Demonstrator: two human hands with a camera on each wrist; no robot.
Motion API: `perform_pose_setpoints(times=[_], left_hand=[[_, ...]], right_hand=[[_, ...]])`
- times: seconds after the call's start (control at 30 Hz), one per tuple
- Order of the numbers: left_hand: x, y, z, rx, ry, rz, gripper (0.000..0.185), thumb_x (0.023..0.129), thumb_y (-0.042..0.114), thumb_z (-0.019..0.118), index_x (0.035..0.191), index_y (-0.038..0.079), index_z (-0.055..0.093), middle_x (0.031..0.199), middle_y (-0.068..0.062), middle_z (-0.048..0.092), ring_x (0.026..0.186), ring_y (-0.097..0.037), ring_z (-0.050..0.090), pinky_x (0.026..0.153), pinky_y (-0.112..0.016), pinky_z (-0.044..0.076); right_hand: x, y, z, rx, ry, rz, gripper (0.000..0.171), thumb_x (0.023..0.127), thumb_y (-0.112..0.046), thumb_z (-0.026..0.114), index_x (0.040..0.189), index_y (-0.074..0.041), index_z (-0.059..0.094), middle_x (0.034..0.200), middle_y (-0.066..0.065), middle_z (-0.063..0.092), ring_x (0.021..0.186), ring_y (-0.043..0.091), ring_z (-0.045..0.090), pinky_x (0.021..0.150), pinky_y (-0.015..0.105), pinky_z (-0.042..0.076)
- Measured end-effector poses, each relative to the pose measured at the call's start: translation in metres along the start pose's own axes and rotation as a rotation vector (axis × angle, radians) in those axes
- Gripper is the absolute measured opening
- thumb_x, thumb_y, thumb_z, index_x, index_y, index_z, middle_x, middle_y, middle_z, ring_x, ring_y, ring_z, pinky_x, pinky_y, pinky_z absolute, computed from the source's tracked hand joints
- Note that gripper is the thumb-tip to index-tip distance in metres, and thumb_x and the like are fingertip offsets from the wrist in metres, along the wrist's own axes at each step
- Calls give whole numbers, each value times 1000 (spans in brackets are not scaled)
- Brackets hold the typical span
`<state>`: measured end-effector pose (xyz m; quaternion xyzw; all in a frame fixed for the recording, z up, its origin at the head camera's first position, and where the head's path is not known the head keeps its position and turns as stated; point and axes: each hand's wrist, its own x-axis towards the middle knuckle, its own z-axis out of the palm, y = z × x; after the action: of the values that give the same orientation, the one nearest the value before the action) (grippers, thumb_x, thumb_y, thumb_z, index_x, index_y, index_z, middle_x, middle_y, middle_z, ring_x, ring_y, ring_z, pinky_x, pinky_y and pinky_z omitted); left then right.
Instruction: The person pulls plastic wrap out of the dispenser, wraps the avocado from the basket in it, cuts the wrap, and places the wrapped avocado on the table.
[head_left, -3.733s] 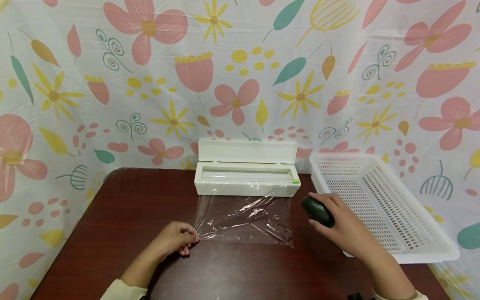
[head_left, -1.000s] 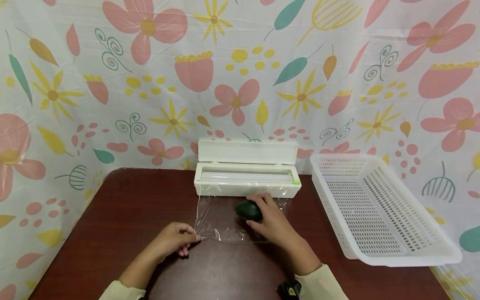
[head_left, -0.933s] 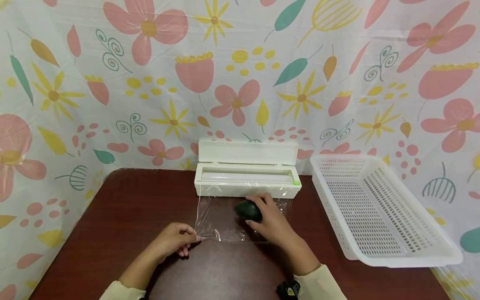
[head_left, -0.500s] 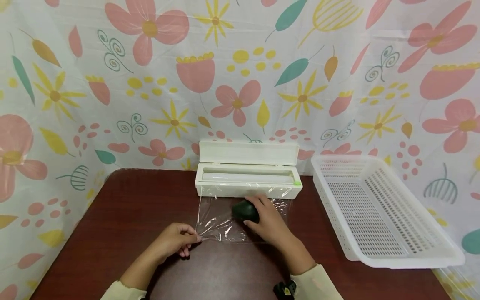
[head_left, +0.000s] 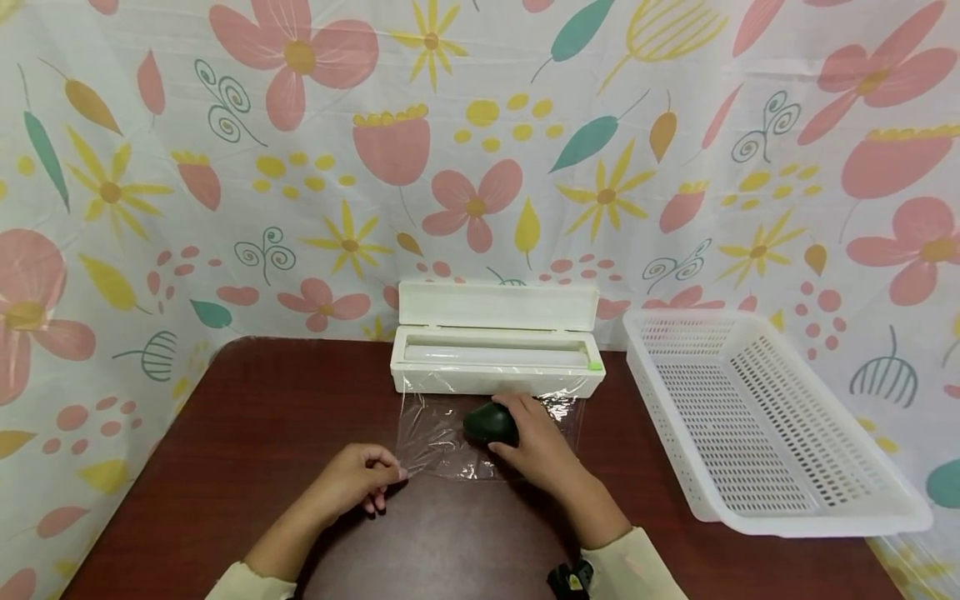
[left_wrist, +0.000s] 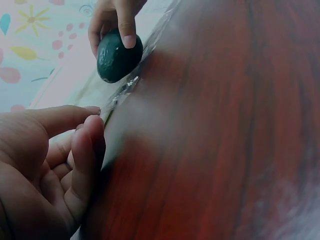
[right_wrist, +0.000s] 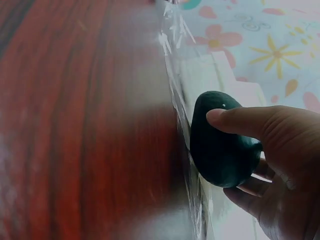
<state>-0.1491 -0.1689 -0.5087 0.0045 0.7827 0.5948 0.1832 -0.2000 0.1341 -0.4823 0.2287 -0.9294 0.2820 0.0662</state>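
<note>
A sheet of clear cling film [head_left: 450, 458] stretches from the front of an open white dispenser box [head_left: 498, 382] toward me. At its near left corner, my left hand [head_left: 351, 485] pinches the film between thumb and forefinger. My right hand [head_left: 543, 446] grips a dark green avocado [head_left: 489, 423] over the film. In the right wrist view the thumb lies across the avocado [right_wrist: 222, 145], with fingers around its far side. The left wrist view has the film edge [left_wrist: 127, 87] running from the left fingertips past the avocado. Whether the avocado touches the film, I cannot tell.
A white perforated plastic basket [head_left: 690, 467] stands at the right of the dark red-brown table [head_left: 247, 433]. The dispenser's raised lid [head_left: 498, 306] leans back near a flowered curtain [head_left: 480, 125]. A film roll [head_left: 495, 357] lies inside the box.
My right hand has carried the avocado left from beside the basket to over the film, then slightly farther left. My left hand has shifted a little right, still pinching the corner.
</note>
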Motion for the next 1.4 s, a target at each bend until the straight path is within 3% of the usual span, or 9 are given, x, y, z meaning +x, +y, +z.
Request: perform_pose_setpoints(times=[0.83, 1.4], left_hand=[[-2, 2, -3, -40, -15, 5, 27, 92, 23, 73, 99, -3, 67, 63, -1, 55, 52, -14, 61, 47, -25, 50], [1, 1, -3, -49, -25, -1, 28, 92, 23, 72, 100, -3, 67, 64, -1, 54, 52, -14, 60, 48, -26, 49]], right_hand=[[-3, 2, -2, 2, -87, 4, 76, 83, -23, 85, 149, -14, 49, 142, 13, 51, 128, 35, 55, 101, 51, 50], [-5, 2, -7, 13, -98, -9, 81, 83, -27, 84, 152, -14, 44, 144, 13, 49, 126, 33, 58, 100, 50, 51]])
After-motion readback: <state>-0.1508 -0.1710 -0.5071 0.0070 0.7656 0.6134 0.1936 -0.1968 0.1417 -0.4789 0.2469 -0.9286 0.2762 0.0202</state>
